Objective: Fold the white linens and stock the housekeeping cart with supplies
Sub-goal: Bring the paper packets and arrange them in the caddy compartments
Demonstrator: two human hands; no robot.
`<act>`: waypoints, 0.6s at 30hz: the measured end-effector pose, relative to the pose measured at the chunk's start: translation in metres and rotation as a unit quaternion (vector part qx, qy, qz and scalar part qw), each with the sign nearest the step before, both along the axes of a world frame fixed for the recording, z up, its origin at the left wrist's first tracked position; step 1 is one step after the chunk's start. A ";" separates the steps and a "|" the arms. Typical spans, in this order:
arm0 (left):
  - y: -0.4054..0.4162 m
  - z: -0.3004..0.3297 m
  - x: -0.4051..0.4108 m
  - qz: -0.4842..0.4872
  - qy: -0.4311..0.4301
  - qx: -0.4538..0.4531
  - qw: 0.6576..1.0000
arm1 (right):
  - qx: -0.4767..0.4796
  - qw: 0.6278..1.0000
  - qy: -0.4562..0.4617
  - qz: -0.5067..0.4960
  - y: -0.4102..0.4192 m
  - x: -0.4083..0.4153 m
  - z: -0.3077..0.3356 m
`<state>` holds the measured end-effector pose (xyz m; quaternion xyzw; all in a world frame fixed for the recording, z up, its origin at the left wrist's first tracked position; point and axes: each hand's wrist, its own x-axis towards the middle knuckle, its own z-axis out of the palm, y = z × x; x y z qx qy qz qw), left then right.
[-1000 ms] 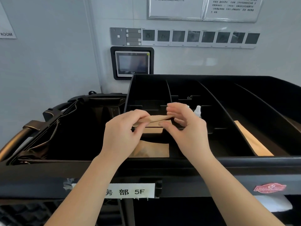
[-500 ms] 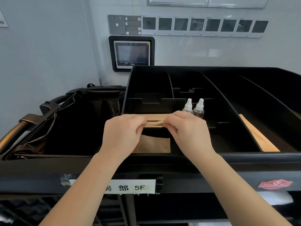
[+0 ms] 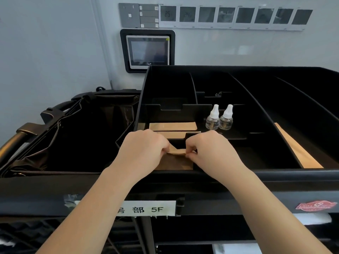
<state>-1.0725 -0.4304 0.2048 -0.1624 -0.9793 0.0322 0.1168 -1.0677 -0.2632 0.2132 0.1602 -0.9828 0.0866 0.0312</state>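
While my left hand (image 3: 145,153) and right hand (image 3: 211,153) pinch one packet (image 3: 177,152) over the tray (image 3: 183,173), uneven pulling could tear it.

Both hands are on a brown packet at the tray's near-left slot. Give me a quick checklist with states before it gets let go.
1. Left hand pinches packet: ok.
2. Right hand pinches it too: ok.
3. Packet over the near-left slot, above the stack: ok.
4. Packet flat: not ok, creased between the hands.
5. Bottles upright, apart from the hands: ok.
6. Slot depth left: cannot tell.
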 end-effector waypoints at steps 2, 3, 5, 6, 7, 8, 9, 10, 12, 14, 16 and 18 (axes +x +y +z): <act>0.004 0.006 0.000 0.002 -0.054 -0.020 0.998 | 0.020 0.999 -0.040 -0.004 -0.002 -0.001 0.005; 0.006 0.010 0.000 0.003 -0.080 -0.031 0.996 | 0.027 0.998 -0.056 -0.004 -0.002 -0.002 0.007; 0.010 0.014 -0.001 0.004 -0.127 -0.056 0.990 | 0.037 0.996 -0.076 -0.005 -0.002 -0.002 0.009; 0.011 0.015 0.000 0.003 -0.143 -0.066 0.988 | 0.041 0.996 -0.084 -0.005 -0.001 -0.002 0.009; 0.011 0.016 -0.001 0.001 -0.144 -0.071 0.987 | 0.042 0.995 -0.090 -0.006 -0.001 -0.002 0.009; 0.011 0.015 -0.001 -0.002 -0.139 -0.071 0.988 | 0.039 0.995 -0.095 -0.008 -0.001 -0.003 0.009; 0.011 0.015 -0.001 -0.003 -0.137 -0.070 0.988 | 0.032 0.995 -0.098 -0.009 -0.001 -0.003 0.008; 0.009 0.013 -0.001 -0.003 -0.139 -0.066 0.988 | 0.022 0.995 -0.096 -0.008 -0.001 -0.003 0.007; 0.005 0.006 0.001 -0.001 -0.124 -0.036 0.992 | 0.004 0.996 -0.084 -0.004 0.001 -0.003 0.003; -0.002 -0.002 0.005 -0.018 -0.056 0.019 0.998 | -0.019 0.998 -0.066 -0.001 0.004 -0.001 -0.002; -0.008 -0.012 0.009 -0.042 0.029 0.094 0.994 | -0.055 0.998 -0.033 -0.002 0.007 0.002 -0.008; -0.011 -0.017 0.013 -0.056 0.093 0.160 0.981 | -0.093 0.995 0.019 -0.007 0.008 0.004 -0.014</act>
